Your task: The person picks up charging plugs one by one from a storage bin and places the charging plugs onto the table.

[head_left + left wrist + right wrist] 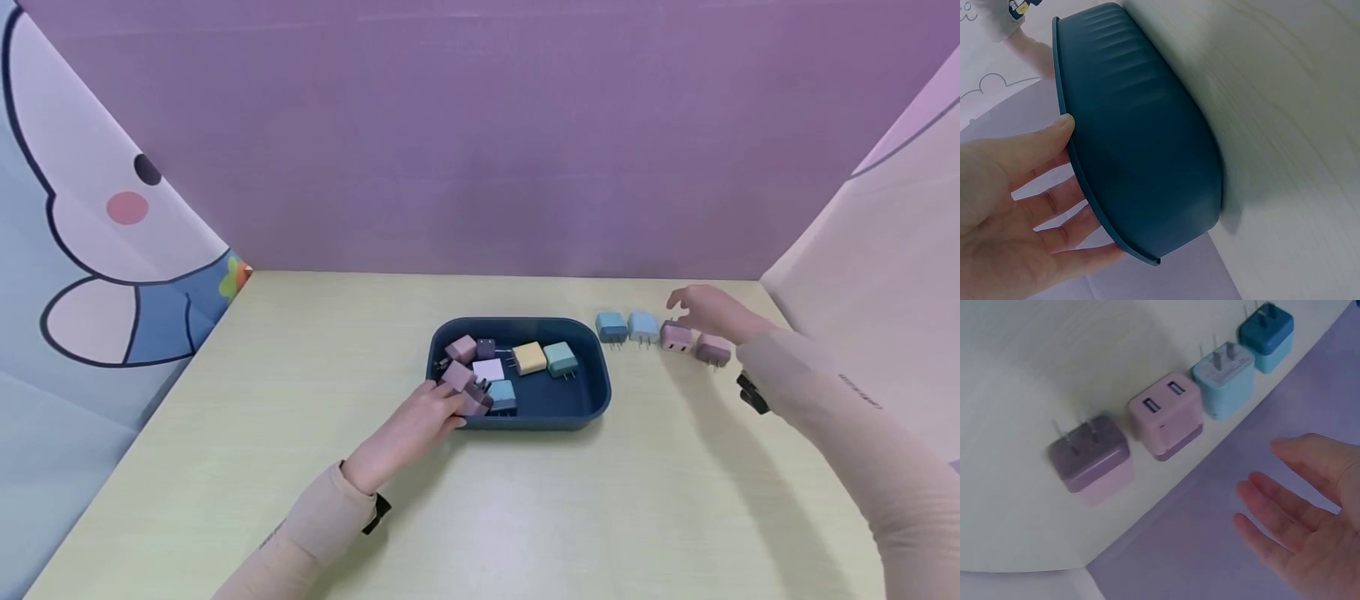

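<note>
A dark blue plastic bin (555,423) stands mid-table with several plug chargers in it, among them a yellow charger (530,357) and a green charger (560,359). My left hand (420,421) grips its near-left rim, thumb outside on the bin's wall (1141,131) and fingers over the edge, close to mauve chargers (459,377). To the right, a row holds a teal charger (611,326), a light blue charger (1225,381), a pink charger (1166,419) and a mauve charger (1091,456). Behind that row my right hand (1304,512) hovers with loose fingers, touching none.
The pale wood-patterned table (225,450) runs back to a purple wall panel (510,150). A cartoon-printed sheet (90,208) borders the left, and a pale sheet (885,283) the right.
</note>
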The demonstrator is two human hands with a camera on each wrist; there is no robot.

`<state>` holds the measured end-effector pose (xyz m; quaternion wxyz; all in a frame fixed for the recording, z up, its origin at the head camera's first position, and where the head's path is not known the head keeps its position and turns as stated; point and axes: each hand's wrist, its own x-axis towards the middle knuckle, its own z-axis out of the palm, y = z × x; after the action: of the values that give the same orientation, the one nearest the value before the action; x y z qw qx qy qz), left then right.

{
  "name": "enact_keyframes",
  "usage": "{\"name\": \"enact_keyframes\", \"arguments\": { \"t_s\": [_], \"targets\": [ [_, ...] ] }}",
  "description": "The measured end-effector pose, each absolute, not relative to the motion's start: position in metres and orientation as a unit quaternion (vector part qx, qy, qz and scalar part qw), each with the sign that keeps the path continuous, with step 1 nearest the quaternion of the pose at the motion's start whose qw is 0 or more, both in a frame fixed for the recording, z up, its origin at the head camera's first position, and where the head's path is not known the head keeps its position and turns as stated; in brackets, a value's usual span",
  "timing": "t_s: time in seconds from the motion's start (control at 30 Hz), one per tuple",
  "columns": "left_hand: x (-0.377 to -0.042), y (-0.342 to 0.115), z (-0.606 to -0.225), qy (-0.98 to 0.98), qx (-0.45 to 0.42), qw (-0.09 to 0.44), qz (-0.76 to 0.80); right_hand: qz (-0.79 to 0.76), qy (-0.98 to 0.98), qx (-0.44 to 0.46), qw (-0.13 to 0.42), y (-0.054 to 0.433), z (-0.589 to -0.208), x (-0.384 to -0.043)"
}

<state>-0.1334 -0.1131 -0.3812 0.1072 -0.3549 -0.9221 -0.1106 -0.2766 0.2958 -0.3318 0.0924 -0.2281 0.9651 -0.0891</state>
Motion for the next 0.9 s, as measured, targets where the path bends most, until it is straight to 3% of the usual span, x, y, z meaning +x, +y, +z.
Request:
{"name": "enact_keyframes", "arguments": {
  "t_s": [0.9],
  "targets": [
    [-0.132, -0.114, -0.378, -0.928, -0.341, 0.09, -0.116, -0.039, 0.956, -0.285, 0.064, 0.23, -0.307, -0.263]
  ]
}}
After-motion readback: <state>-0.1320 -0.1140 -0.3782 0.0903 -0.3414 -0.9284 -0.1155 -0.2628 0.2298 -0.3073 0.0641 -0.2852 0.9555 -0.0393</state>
